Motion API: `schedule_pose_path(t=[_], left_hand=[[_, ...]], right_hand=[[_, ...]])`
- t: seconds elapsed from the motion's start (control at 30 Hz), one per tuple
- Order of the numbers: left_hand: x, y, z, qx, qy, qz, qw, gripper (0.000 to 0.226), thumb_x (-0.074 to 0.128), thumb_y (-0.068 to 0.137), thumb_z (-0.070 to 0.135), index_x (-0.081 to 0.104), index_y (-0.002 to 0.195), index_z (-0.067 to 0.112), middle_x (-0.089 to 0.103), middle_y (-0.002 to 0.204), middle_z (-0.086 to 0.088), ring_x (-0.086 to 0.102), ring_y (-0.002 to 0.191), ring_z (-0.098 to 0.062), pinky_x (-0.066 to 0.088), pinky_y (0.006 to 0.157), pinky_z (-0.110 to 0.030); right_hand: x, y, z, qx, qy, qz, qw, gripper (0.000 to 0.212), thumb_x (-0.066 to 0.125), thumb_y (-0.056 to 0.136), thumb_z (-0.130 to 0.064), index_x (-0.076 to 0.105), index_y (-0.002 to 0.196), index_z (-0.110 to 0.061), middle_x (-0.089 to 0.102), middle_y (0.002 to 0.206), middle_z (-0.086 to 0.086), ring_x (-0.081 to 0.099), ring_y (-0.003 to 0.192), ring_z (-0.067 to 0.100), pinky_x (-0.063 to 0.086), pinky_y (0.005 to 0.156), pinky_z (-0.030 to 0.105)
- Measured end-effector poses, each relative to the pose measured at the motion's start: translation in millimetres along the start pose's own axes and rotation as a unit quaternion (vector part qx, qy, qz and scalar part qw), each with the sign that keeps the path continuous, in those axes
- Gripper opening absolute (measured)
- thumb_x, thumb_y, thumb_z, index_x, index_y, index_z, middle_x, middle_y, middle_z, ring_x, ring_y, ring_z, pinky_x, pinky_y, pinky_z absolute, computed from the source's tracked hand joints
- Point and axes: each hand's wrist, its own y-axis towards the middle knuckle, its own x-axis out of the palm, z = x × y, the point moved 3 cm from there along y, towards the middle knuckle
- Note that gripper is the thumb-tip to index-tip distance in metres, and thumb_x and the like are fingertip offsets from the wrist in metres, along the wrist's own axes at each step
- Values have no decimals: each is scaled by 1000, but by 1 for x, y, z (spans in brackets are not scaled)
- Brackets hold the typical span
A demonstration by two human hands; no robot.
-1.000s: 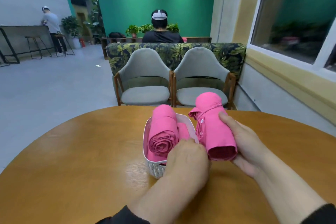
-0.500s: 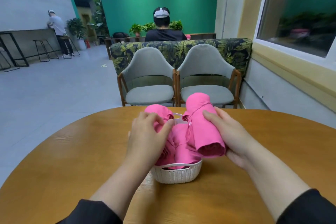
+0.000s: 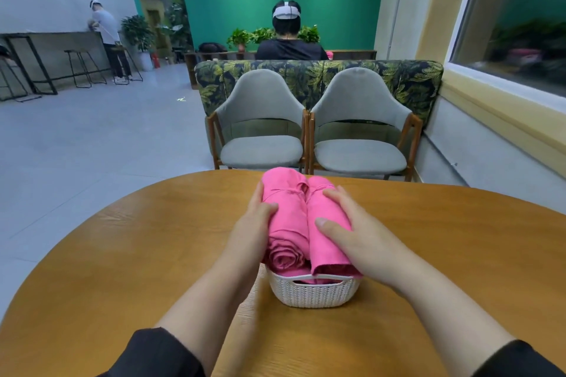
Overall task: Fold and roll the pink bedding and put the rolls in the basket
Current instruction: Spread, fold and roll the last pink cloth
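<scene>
A small white woven basket [image 3: 312, 294] stands on the round wooden table [image 3: 122, 254]. Two pink bedding rolls lie side by side on top of it, pointing away from me. The left roll [image 3: 286, 223] shows its spiral end towards me. My left hand [image 3: 251, 229] wraps around its left side. The right roll [image 3: 326, 239] lies against it, and my right hand [image 3: 355, 232] rests flat over its top and right side. More pink cloth shows under the rolls inside the basket.
Two grey chairs [image 3: 260, 125] stand at the table's far edge, with a leaf-patterned bench back [image 3: 318, 76] behind them. A person sits beyond it, facing away. Another person stands far left by bar stools. A wall with a window runs along the right.
The right roll has come down from my raised right hand onto the basket beside the left roll. My left hand slid to the left roll's side. The basket now sits end-on to me.
</scene>
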Motion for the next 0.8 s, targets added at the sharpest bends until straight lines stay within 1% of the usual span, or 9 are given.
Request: schedule_pose_path(t=[0.07,0.13,0.2,0.27,0.37,0.47,0.6,0.7,0.8], left_hand=[[9,-4,7,23,111,5,994,68,46,90,38,24,153,49,41,155,4,49,134,-22,39,112,-49],[10,-4,14,26,145,-6,989,73,50,90,35,19,156,43,33,159,3,44,137,-23,41,111,-48],[-1,3,16,-17,71,0,997,74,58,83,36,32,152,36,49,145,-1,59,119,-22,53,93,-42],[-13,6,19,-45,32,7,998,66,61,78,41,48,141,23,61,129,-2,61,101,-17,47,77,-36],[-14,3,23,-19,67,-22,997,39,63,86,42,61,125,40,68,117,8,65,101,-13,48,73,-33],[-1,1,30,19,43,6,999,43,69,83,39,57,123,49,66,120,7,69,102,-17,59,82,-39],[11,11,51,51,94,57,993,86,72,61,50,40,140,53,45,137,1,61,111,-24,53,97,-48],[12,14,49,28,155,66,985,81,73,76,39,36,148,45,32,134,-3,55,110,-27,48,104,-47],[12,15,34,1,209,49,977,81,66,75,45,33,149,47,31,139,-4,55,114,-30,47,104,-47]], right_hand=[[7,1,-3,-20,-17,-4,1000,57,54,101,-39,32,154,-34,8,164,-16,8,140,-10,12,113,15],[9,2,-7,-30,-29,-8,999,55,56,99,-37,36,151,-36,7,163,-18,11,141,-8,15,111,16],[6,2,-9,-27,-23,-3,999,55,62,96,-36,42,147,-37,14,160,-19,18,139,-7,18,109,16],[-1,3,-9,0,10,17,1000,60,70,90,-34,44,144,-37,28,152,-16,29,137,-2,26,109,20],[-5,5,-10,48,52,28,997,71,77,82,-29,45,144,-39,44,145,-11,48,127,11,43,108,36],[-5,6,-12,53,90,51,993,70,77,81,-17,50,145,-32,47,147,-5,52,126,15,45,108,38],[-7,7,-16,20,4,81,997,75,73,82,-14,44,151,-21,30,160,-6,28,145,7,18,112,14],[-14,9,-13,24,-46,87,995,75,73,83,-19,42,152,-21,27,162,-5,26,147,12,18,118,23],[-11,8,-10,27,-65,72,995,74,71,85,-23,40,153,-21,25,163,-6,26,148,15,20,121,29]])
